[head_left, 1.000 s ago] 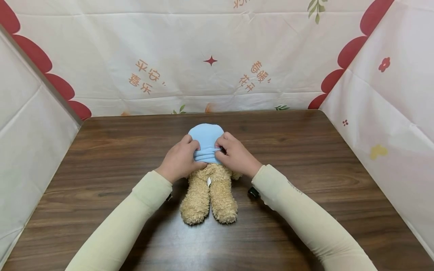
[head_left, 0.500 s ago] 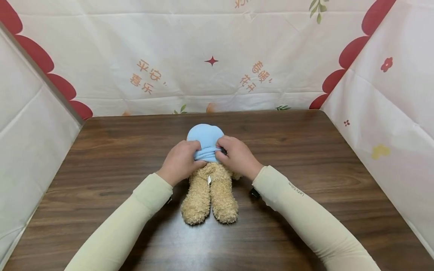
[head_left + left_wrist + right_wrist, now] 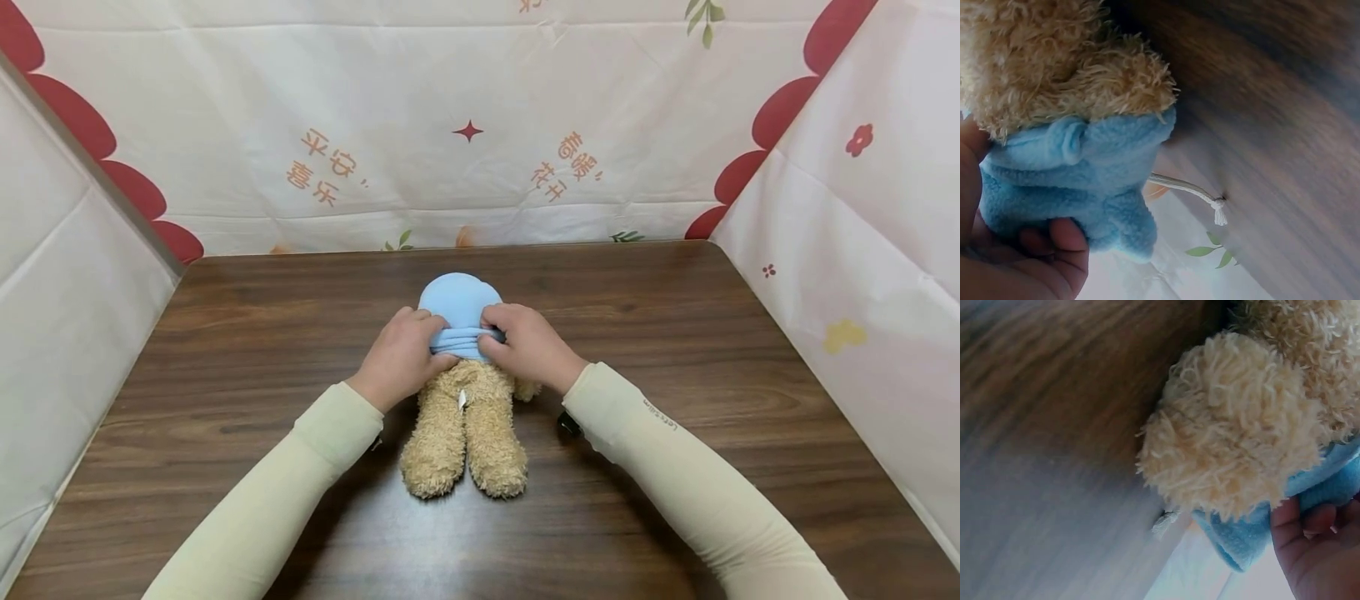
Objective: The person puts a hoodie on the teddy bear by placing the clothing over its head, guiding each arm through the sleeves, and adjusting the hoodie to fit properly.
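Observation:
A plush toy with curly tan fur [image 3: 493, 442] lies on the table, its two legs pointing toward me. Light blue fleece clothing [image 3: 459, 298] covers its upper part, with folds bunched across the lower edge. My left hand [image 3: 401, 352] pinches these folds from the left side, thumb below and fingers above. On the right, my right hand [image 3: 534, 343] grips the same folds between thumb and curled fingers. A tan furry paw [image 3: 1229, 431] sticks out beside the fabric in the right wrist view. The plush's head cannot be made out. A white knotted cord [image 3: 1188, 186] hangs from the clothing.
The toy lies on a dark brown wooden table [image 3: 247, 375]. White printed cloth [image 3: 405, 100] stands behind the table's far edge, with more cloth along both sides. A small white tag [image 3: 462, 400] shows between the toy's legs.
The blue fabric's rounded top has shifted slightly right and its folds have been rearranged. My left fingers have moved a little along the cloth. Both hands keep hold, and the legs lie almost unmoved.

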`<state>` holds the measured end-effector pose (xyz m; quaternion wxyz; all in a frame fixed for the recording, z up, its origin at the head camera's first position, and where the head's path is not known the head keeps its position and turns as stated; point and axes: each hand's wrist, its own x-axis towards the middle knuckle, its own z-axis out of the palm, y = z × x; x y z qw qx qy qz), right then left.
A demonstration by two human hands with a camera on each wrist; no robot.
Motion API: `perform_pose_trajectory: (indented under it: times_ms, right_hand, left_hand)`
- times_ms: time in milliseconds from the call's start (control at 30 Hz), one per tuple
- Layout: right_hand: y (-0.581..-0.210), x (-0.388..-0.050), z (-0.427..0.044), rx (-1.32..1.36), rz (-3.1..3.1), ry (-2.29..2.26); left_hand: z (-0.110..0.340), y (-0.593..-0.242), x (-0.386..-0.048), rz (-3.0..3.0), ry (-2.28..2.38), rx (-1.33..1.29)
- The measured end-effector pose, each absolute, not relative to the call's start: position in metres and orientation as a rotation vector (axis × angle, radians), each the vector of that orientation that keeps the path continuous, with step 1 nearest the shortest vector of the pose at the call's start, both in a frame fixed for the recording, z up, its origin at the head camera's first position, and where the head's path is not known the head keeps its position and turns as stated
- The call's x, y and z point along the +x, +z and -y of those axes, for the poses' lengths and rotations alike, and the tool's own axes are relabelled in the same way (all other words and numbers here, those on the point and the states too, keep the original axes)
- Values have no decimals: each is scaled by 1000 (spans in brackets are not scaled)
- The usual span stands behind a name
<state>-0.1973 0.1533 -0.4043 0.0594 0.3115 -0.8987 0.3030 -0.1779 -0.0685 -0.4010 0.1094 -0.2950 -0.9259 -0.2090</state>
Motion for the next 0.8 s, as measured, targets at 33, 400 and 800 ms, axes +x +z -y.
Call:
perform_pose_trajectory:
  times_ms: [33, 400, 800]
  right_hand:
    - [-404, -197, -153, 930, 2733, 937]
    - [-399, -202, -154, 781, 2813, 939]
    - [-405, -200, -161, 797, 2779, 843]
  left_hand:
    - [69, -401, -178, 2712, -612, -878]
    - [70, -401, -179, 2706, -674, -897]
    - [76, -384, -179, 2938, -936, -849]
